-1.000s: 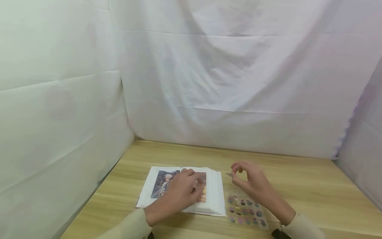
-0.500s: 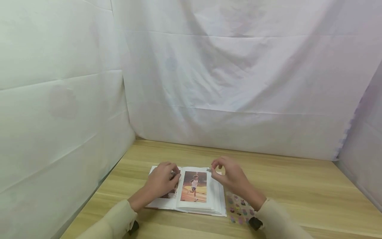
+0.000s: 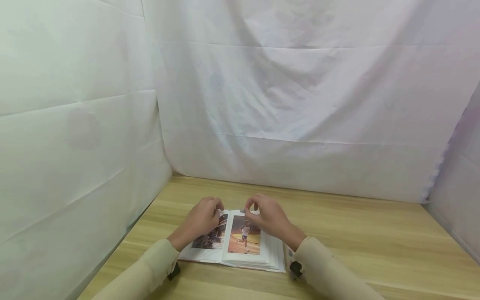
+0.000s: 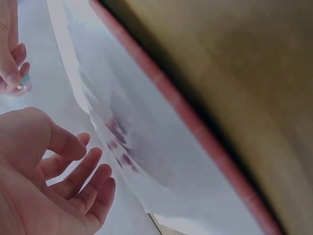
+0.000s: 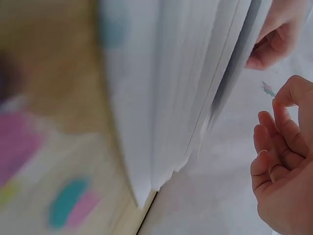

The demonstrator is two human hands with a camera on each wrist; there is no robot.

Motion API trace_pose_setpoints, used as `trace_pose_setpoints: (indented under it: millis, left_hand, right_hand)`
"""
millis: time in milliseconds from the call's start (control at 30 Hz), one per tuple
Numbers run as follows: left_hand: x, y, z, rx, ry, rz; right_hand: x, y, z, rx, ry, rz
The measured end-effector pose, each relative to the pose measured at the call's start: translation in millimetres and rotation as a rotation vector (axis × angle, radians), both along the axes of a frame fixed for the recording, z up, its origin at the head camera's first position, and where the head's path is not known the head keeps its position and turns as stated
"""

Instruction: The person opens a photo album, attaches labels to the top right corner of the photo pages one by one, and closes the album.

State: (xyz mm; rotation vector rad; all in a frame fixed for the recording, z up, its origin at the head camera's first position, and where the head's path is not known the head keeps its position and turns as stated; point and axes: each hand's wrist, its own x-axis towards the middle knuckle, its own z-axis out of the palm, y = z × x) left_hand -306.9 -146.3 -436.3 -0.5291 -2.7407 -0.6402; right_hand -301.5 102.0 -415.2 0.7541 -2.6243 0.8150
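The table (image 3: 375,233) looks like smooth wood, the far cloth (image 3: 300,104) matt, the album (image 3: 273,250) paper, its left page (image 4: 146,152) glossy.

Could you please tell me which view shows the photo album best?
The head view: the album lies open, both facing photos largely visible. Left wrist shows its reddish edge and part of a page; right wrist, mainly stacked page edges.

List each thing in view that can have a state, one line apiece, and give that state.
Album: open, lying on the table
Left hand: fingers loosely curled, holding nothing
Right hand: pinching
Sticker: between right thumb and fingertip; contact with the page unclear
Sticker sheet: beside the album, mostly hidden in the head view
Runner photo: on the right page, mostly visible
Left-page photo: partly hidden
White cloth: hanging, creased
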Motion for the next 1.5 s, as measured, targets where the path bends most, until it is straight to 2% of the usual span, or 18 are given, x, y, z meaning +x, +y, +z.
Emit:
trace_pose_setpoints:
  millis: [167, 367, 500, 667, 867, 1300, 1500]
  left_hand:
    - [-4.2, -0.9, 1.5, 0.006, -0.054, 0.020]
    - [-5.3, -1.3, 1.1, -0.003, -0.071, 0.014]
    - [-5.8, -1.1, 1.3, -0.007, -0.075, 0.011]
    - [-7.1, -1.3, 2.4, -0.018, -0.082, 0.007]
    - [-7.9, -2.5, 2.7, -0.016, -0.096, 0.007]
    - [-6.1, -5.2, 4.4, -0.042, -0.146, 0.028]
    - [-6.9, -6.2, 5.4, -0.034, -0.141, 0.021]
  right_hand:
    - [-12.6, -18.4, -4.4, 0.056, 0.005, 0.001]
    - [-22.2, -31.0, -7.6, 0.106, -0.058, 0.048]
    - [-26.8, -33.2, -4.9, 0.130, -0.112, 0.083]
    - [-32.0, -35.4, 3.1, 0.142, -0.130, 0.078]
    - [-34.9, -43.2, 8.2, 0.177, -0.126, 0.073]
    - [-44.4, -55.5, -3.0, 0.259, -0.096, 0.061]
    - [-45.7, -59.2, -3.5, 0.292, -0.040, 0.059]
